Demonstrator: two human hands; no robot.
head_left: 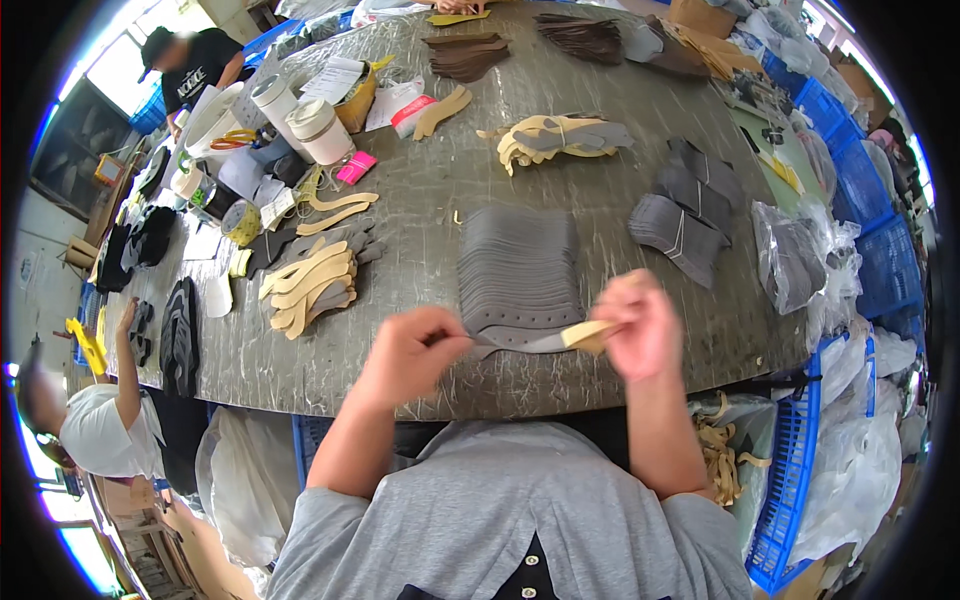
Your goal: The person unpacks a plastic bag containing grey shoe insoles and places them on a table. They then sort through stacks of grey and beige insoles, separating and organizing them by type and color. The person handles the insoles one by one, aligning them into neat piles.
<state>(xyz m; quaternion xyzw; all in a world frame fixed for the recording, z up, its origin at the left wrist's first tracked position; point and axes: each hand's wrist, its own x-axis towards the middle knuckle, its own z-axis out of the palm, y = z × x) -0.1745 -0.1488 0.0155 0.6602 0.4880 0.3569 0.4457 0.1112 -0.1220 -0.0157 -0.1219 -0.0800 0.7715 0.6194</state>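
Observation:
My left hand (pixel 415 352) pinches one end of a curved grey strip (pixel 535 341) at the near side of the table. The strip spans toward my right hand (pixel 640 325), where a tan piece (pixel 588 336) shows at its end. My right fingers are closed on this tan piece and a little blurred; whether it is a backing or the strip's other face I cannot tell. Just beyond the strip lies a neat, overlapping row of grey curved pieces (pixel 518 262), the nearest one with small holes along it.
Bundled grey pieces (pixel 682 235) lie to the right, a tied tan-and-grey bundle (pixel 560 138) farther back. On the left are a pile of tan strips (pixel 312 285) and white canisters (pixel 320 130). Blue crates (pixel 790 480) stand right of the table (pixel 420 220). Two people are at the left.

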